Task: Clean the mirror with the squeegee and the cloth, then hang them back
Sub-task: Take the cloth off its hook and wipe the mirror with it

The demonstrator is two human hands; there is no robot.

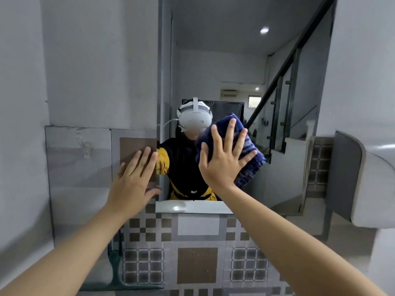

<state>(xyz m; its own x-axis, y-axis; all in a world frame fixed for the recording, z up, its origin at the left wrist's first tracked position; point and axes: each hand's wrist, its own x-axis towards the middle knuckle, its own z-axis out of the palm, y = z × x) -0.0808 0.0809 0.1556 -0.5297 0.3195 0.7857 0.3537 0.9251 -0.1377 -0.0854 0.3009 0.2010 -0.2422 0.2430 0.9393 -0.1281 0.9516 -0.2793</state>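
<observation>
The mirror (224, 60) fills the upper middle of the head view and reflects a person wearing a white headset. My right hand (224, 159) lies flat with its fingers spread, pressing a blue striped cloth (252, 163) against the glass at mid height. My left hand (134, 178) is open and empty, with its palm flat on the tiled wall just left of the mirror's edge. A dark green squeegee (114, 268) is low on the left wall with its blade at the bottom, partly behind my left forearm.
Two clear plastic hooks (85, 146) sit on the glossy wall panel at left. A white ledge (192, 207) runs under the mirror, above patterned brown and grey tiles (196, 263). A white curved fixture (374, 189) juts out at right.
</observation>
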